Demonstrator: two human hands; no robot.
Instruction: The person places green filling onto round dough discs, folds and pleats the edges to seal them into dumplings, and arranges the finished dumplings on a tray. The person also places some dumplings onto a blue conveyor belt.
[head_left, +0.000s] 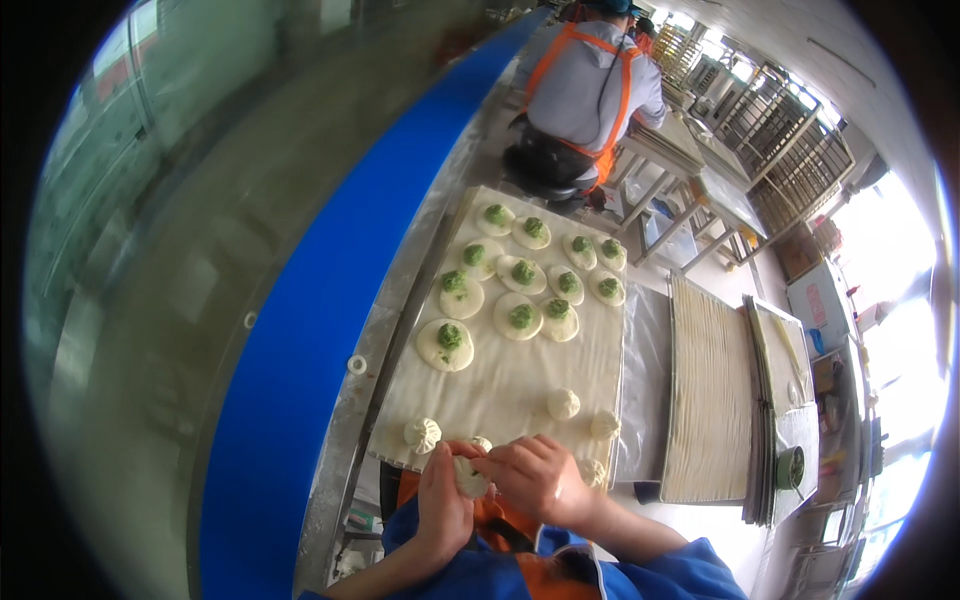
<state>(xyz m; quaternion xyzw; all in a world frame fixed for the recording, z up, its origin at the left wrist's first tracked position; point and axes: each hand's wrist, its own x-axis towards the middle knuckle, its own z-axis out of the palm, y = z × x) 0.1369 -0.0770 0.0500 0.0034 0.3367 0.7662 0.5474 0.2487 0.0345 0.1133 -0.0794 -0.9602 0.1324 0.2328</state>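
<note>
A partly pleated bun (470, 478) with a little green filling showing rests in my left hand (442, 495), whose fingers curl around it. My right hand (538, 476) pinches the dough edge at its top. Both hands are over the near edge of a cloth-lined tray (510, 386). Pleated, closed buns lie near them: one bun (422, 436) to the left, another bun (562, 403) beyond my right hand, and others partly covered by my hands. Farther up the tray are several flat dough rounds (445, 345), each topped with green chopped filling (521, 316).
A blue conveyor belt (322, 300) with a metal edge runs along the left. To the right are stacked cloth-covered trays (709, 397) and a green container (790, 469). A person (581, 90) in orange straps sits ahead beside tables; metal racks (799, 157) stand farther right.
</note>
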